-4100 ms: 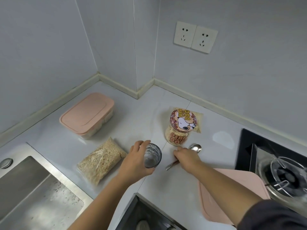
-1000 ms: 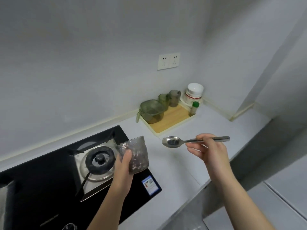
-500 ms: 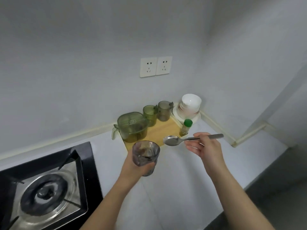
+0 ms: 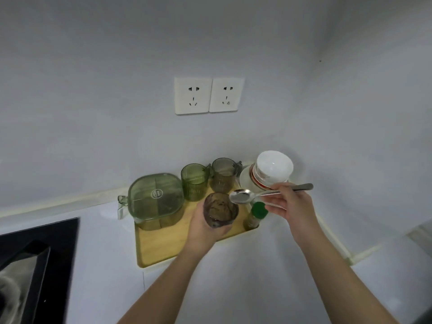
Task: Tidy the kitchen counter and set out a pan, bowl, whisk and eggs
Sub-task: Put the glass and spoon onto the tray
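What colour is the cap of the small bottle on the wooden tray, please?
The small bottle's round cap is green, clearest in the head view.

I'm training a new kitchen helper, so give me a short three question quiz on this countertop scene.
1. True or false: the left hand holds the spoon.
2. What does the green lidded container stand on? A a shelf, B the wooden tray, C a towel.
3. Fill in: the small bottle near the spoon has a ___ cap.
Key: 1 false, the right hand holds it; the left grips the grey glass. 2 B. 3 green.
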